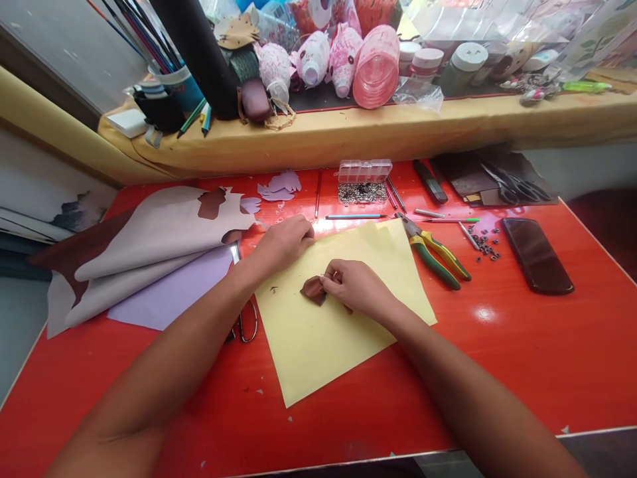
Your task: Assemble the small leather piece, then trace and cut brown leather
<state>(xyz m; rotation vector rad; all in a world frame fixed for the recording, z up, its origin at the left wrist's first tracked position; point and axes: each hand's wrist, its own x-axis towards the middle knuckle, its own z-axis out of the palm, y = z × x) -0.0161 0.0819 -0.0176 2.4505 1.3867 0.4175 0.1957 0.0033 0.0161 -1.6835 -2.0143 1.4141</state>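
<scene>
Forearms [164,365] nearest | right hand [357,285]: I log fingers clamped on brown piece [313,290] over yellow paper [338,355] | left hand [284,244], paper's far edge: fingers, I cannot tell

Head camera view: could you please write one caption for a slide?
The right hand pinches a small brown piece over a yellow sheet; the left hand lies at the sheet's far edge.

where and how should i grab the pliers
Probably by both handles of the pliers, coming from the near right: they splay toward that side, while the nose points toward the far left, by the yellow sheet. The right hand is nearer, but pinches a brown piece.
</scene>
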